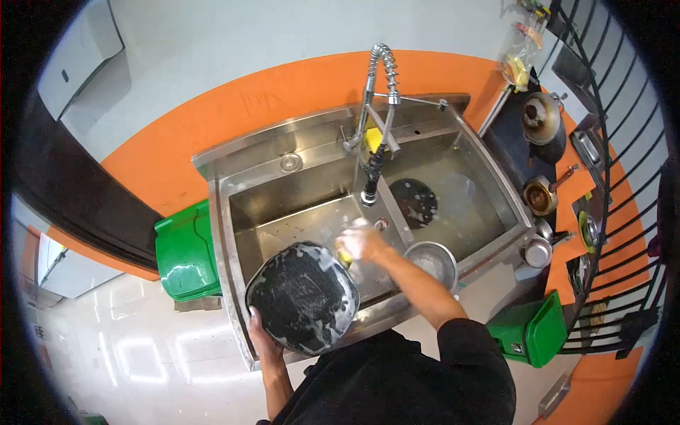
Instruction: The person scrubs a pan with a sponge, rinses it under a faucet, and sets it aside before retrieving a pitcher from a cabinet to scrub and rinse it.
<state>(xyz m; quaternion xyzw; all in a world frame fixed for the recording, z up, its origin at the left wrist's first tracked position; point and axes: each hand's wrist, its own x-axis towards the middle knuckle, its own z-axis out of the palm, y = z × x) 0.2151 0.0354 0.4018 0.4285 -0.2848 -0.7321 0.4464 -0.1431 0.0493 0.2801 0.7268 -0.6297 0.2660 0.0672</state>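
Note:
A black squarish plate point(301, 297), streaked with white suds, is tilted over the front of the left sink basin point(273, 227). My left hand point(261, 334) grips its lower left edge, with most of the fingers hidden beneath. Just off the plate's upper right edge is my right hand point(363, 241), foamy and slightly blurred, closed on a yellow sponge point(345, 256) that shows below the fingers. Beside my right forearm, a round metal bowl point(432, 263) rests at the front of the sink divider. Cloudy water in the right basin point(471, 212) partly covers a dark round item point(414, 203).
A spring faucet point(370, 188) hangs over the divider, a yellow object point(373, 139) behind it. Green bins point(188, 251) flank the sink at left and right point(531, 331). Pots point(542, 119) and pans point(540, 196) line the right side near a black metal rack point(602, 142).

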